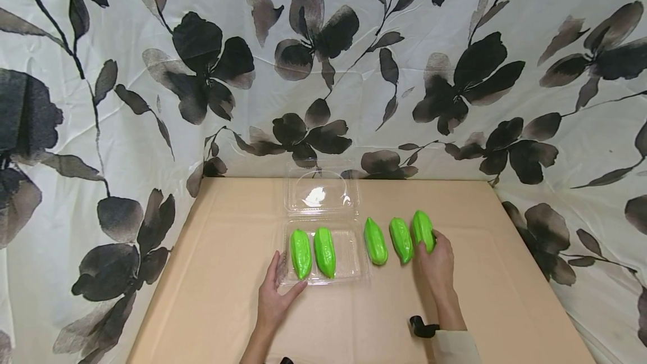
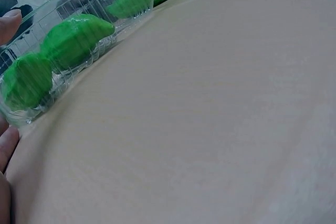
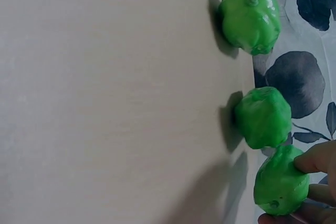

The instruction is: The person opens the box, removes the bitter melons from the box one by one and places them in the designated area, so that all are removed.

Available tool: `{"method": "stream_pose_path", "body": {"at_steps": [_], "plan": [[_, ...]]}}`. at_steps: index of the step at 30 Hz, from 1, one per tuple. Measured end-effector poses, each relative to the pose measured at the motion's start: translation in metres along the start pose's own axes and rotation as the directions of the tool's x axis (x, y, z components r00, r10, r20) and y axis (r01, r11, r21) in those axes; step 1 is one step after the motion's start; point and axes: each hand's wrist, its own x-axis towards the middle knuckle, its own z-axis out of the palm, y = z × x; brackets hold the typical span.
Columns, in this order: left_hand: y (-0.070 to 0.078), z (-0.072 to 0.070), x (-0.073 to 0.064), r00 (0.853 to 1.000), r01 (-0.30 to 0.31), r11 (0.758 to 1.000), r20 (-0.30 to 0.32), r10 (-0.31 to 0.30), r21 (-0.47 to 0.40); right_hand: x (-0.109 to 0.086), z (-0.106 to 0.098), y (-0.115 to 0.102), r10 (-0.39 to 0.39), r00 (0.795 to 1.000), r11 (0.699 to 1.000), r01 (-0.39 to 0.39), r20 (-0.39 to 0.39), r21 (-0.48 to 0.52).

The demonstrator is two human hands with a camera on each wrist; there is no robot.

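Note:
A clear plastic clamshell container [image 1: 349,274] lies with its lid [image 1: 322,187] folded back. Two glossy, ridged green peppers [image 1: 300,254] [image 1: 325,253] lie side by side in its base. My left hand [image 1: 273,302] holds the base's front left corner, its thumb at the front rim and fingers along the left side. To the right of the container, a row of further peppers begins with one [image 1: 376,241] close to it and another [image 1: 401,240] beside that. The rightmost pepper [image 3: 281,182] is gripped between the thumb and fingers of my right hand [image 1: 438,260].
A tan tabletop [image 1: 212,274] carries everything. White cloth [image 1: 283,100] printed with dark flowers hangs behind it and along both sides. A black wrist device [image 1: 422,327] sticks out beside my right wrist.

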Motion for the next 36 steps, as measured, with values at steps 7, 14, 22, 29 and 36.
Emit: {"method": "stream_pose_path", "body": {"at_steps": [7,14,22,29,36], "plan": [[-0.0002,-0.0003,-0.0005,1.000,-0.017,1.000,-0.011,0.017,-0.001,-0.0022,0.0046,0.0079,0.041,0.997,0.999,-0.042,0.071,0.010],[-0.0018,-0.0004,0.0001,0.999,-0.030,1.000,-0.013,0.030,0.000,-0.0037,0.0085,0.0104,0.054,0.990,0.998,-0.055,0.127,0.010],[-0.0011,-0.0006,-0.0003,1.000,-0.005,1.000,-0.010,0.004,-0.019,-0.0058,0.0090,0.0073,0.056,0.987,0.998,-0.058,0.148,0.007],[-0.0017,-0.0006,-0.0002,1.000,-0.022,1.000,-0.010,0.021,-0.011,-0.0077,0.0099,0.0049,0.051,0.987,0.999,-0.051,0.152,-0.004],[0.0001,-0.0009,-0.0009,1.000,-0.008,1.000,-0.007,0.008,-0.021,-0.0070,0.0095,0.0038,0.046,0.987,0.999,-0.045,0.155,-0.008]]}}
